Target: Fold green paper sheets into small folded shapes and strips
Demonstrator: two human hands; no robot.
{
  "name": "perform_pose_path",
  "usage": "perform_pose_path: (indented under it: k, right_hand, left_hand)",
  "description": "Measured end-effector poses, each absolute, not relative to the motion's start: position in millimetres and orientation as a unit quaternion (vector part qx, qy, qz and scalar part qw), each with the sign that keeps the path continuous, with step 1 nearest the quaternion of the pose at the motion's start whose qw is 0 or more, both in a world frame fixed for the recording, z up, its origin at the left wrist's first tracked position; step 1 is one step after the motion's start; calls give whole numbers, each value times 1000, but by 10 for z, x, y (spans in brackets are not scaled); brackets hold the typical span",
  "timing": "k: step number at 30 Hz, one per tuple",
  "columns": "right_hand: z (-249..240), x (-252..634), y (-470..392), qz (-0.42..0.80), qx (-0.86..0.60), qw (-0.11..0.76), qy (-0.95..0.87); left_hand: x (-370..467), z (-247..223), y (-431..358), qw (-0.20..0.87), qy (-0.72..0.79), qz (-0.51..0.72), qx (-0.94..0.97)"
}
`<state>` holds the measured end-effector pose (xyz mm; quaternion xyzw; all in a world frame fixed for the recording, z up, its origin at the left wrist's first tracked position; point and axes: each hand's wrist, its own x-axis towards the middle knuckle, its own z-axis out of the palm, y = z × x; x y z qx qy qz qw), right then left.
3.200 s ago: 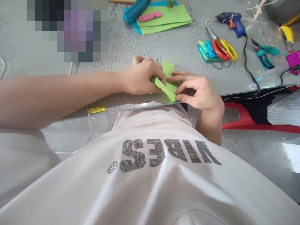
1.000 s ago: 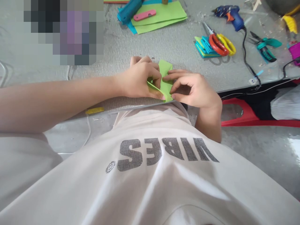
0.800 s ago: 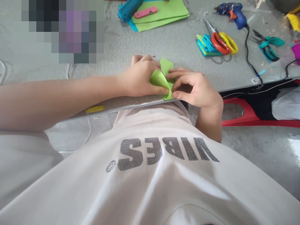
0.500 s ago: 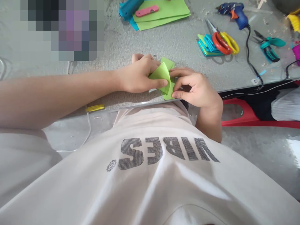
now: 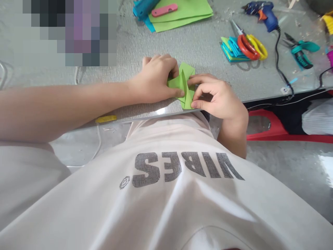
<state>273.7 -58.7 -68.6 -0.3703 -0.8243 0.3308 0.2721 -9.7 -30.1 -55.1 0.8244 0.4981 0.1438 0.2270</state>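
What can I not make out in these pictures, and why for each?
Head view: underside of the green paper, hidden by its flap, the left hand and the right hand.
Head view: blue tool, cut by the top edge.
Head view: magenta object, cut by the right edge.
Head view: lettering on the pliers, too small.
Head view: upper-left area, pixelated.

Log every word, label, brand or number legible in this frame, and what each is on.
"VIBES", upside down on the white shirt, its first letter distorted by folds.
Small round mark beside that word: too small to read.
Lettering on the teal-and-black pliers: too blurred.
Small white tag: too small.
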Motion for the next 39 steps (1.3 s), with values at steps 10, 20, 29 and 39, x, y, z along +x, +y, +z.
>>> perform_pose_path:
  k: [10,20,29,39]
  right_hand:
    - [-678,2728,-591,325,-366,273,-828]
    - [-656,2720,-587,315,-350,262,-843]
    - [-677,2717,-598,316,-366,276,-831]
    - [-648,2643,-637,311,-381,266,-829]
  left_hand:
    - [-416,-847,-55,213,357,218,883]
    - [-556,-819,219,221,317,144,911]
    - [-594,-804,213,223,292,162,916]
    - [-544,-749,183,267,311,138,902]
